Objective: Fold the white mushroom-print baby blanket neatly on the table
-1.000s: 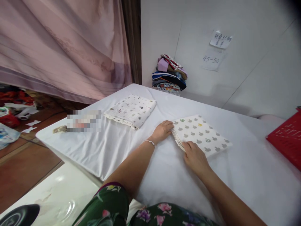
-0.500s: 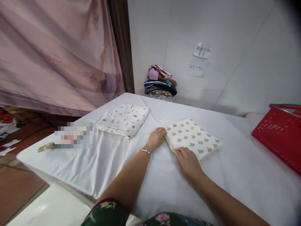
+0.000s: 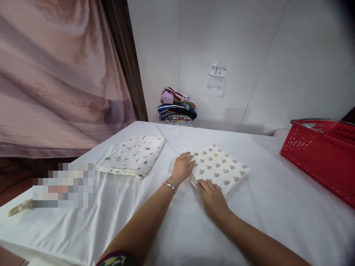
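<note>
A folded white cloth (image 3: 215, 166) printed with grey apple-like shapes lies on the table, turned so one corner points right. At its left edge is my left hand (image 3: 183, 167), fingers slightly spread and touching the cloth's side. My right hand (image 3: 214, 201) is at the near-left edge, its fingers bent over the layered fold and the thumb hidden. Farther left, a second folded white cloth (image 3: 132, 155) with small dark prints lies flat, apart from both hands.
A red plastic basket (image 3: 318, 159) with a metal handle stands on the right of the white-covered table (image 3: 127, 218). Behind the table is a stack of folded fabrics (image 3: 177, 107) against the wall. A pink curtain (image 3: 55, 81) hangs at left; a blurred-out item (image 3: 63, 188) lies near the left edge.
The view has swung right, showing more of the basket. My left hand's fingers have loosened at the cloth's edge, while my right hand stays on the near-left edge.
</note>
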Motion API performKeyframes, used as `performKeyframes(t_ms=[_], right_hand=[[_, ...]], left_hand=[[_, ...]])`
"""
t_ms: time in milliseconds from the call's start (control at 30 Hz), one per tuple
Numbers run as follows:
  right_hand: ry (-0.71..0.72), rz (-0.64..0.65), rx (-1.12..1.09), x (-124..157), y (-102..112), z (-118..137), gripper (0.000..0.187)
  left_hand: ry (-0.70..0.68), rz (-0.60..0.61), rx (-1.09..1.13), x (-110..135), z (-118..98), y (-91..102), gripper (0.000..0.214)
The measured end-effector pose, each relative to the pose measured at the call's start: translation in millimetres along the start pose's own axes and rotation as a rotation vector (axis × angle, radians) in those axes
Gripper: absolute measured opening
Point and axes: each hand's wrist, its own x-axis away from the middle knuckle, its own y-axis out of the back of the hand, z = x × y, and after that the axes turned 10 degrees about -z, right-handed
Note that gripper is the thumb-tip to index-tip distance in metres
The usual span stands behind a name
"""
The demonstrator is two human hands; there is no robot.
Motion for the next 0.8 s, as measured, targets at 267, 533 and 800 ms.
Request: performKeyframes(t_ms=[267, 533, 800], right_hand=[[0.099, 0.004, -0.088, 12.0, -2.7, -9.5, 0.048], [0.152, 0.096, -0.259, 39.7, 35.5, -40.8, 0.049], [0.120, 0.142, -0.237, 56.5, 42.8, -54.9, 0.049]], left_hand=[[0.119, 0.178, -0.141, 0.4, 4.1, -23.8, 0.042], [0.115, 0.262, -0.145, -9.9, 5.0, -13.2, 0.041], [0.186, 0.359, -0.215, -33.1, 8.6, -13.3, 0.039]])
